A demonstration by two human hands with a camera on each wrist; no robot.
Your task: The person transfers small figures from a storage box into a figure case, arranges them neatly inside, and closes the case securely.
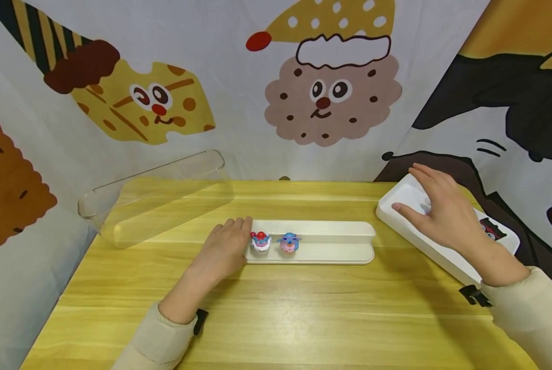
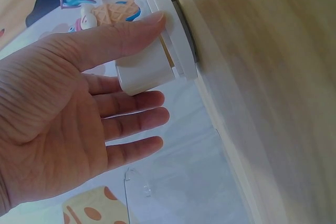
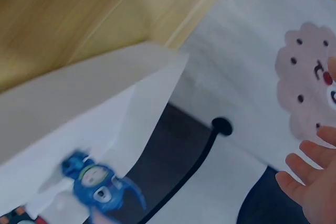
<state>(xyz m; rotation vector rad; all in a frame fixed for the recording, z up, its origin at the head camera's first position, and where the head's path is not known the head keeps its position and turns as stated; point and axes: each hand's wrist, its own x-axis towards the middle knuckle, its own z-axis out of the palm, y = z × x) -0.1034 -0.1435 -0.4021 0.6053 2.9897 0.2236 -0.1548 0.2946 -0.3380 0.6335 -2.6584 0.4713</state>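
Observation:
A white stepped display stand [image 1: 336, 253] lies lengthwise on the table. My left hand [image 1: 227, 249] holds its left end, with the thumb on the lower step and the other fingers behind, as the left wrist view shows. Two small figurines stand on the lower step: a red, white and blue one [image 1: 260, 242] near the hand, and a blue one with a pink base [image 1: 289, 242]. My right hand [image 1: 446, 210] hovers with spread fingers over a white box [image 1: 423, 249], holding nothing. Inside the box is a blue figurine [image 3: 100, 187], mostly hidden by the hand in the head view.
A clear plastic cover [image 1: 165, 205] rests at the table's back left. Behind the wooden table [image 1: 285, 313] hangs a cloth [image 1: 239, 103] printed with cartoon faces. At the box's right end is a dark and red item [image 1: 492, 229], partly covered by the right hand.

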